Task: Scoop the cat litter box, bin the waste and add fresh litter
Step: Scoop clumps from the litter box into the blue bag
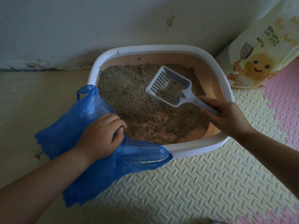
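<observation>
Where the blue plastic bag [68, 138] drapes over the lower-left rim of the litter box [153, 47], that corner of the box is hidden, and the crinkled, half-clear film does not show what the bag holds. The left hand [100, 136], left of centre, has its grip curled tight on a bunched fold of the film at the box's edge.

The right hand [226, 117], right of centre, has its grip wrapped round the handle of the scoop [168, 88], and the handle's end is covered by the palm. The scoop is pale slotted plastic, held over the middle of the box; a few specks lie in it, too small to identify.

The box is a rounded square with a glossy white rim and a pinkish inner wall. Its grey granular litter [129, 94] thins to bare base near the lower edge.

At the upper right a cream sack of fresh litter [265, 50] is cut off by the frame, its lettering only partly legible. It and the box sit on a ribbed foam mat [186, 183] with a pink tile [284, 102], below a scuffed wall [80, 29].
</observation>
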